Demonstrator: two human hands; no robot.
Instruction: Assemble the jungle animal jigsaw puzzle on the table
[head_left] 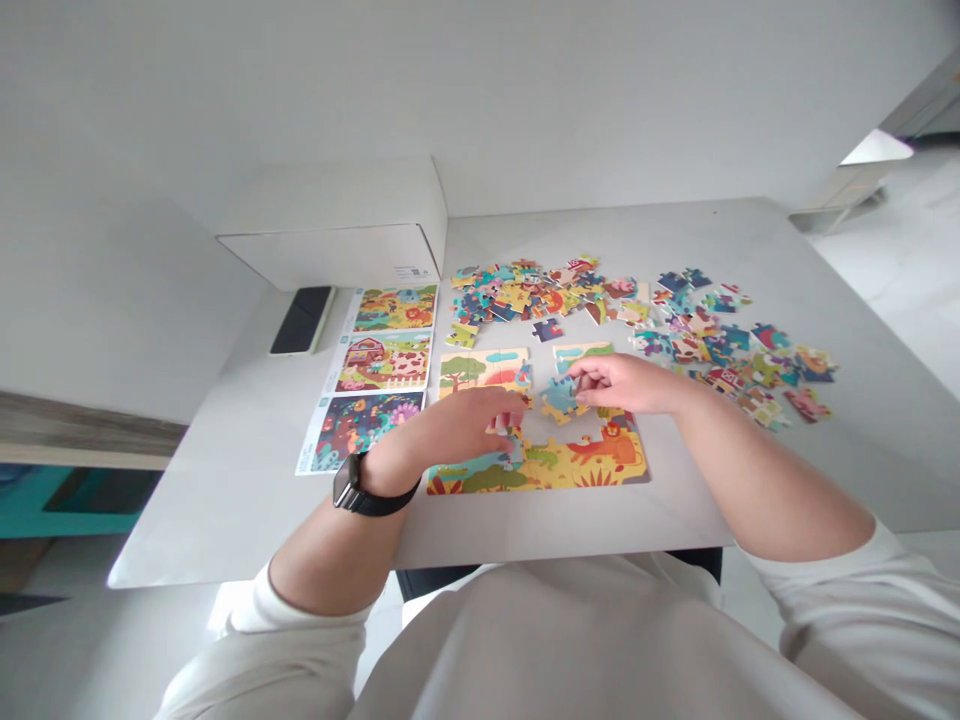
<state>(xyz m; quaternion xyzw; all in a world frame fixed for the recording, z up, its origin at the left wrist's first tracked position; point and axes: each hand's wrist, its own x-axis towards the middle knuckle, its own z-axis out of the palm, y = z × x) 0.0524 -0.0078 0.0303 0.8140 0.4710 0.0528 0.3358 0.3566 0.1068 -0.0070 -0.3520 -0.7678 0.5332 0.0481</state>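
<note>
A partly joined jigsaw puzzle (607, 455) lies on the table, with a lion, a crocodile and a tree on it and a gap in its middle. My right hand (611, 383) pinches a blue puzzle piece (559, 396) over that gap, between the upper right corner and the lion. My left hand (484, 420) hovers over the puzzle's left side, fingers bent and apart; it hides part of the picture beneath. No piece shows in the left fingers.
Loose puzzle pieces (517, 297) lie heaped behind the puzzle, and more pieces (731, 345) spread to the right. A picture sheet (384, 362) with three scenes lies left. Behind it are a phone (302, 320) and a white box (330, 255). The table (247, 480) ends near my body.
</note>
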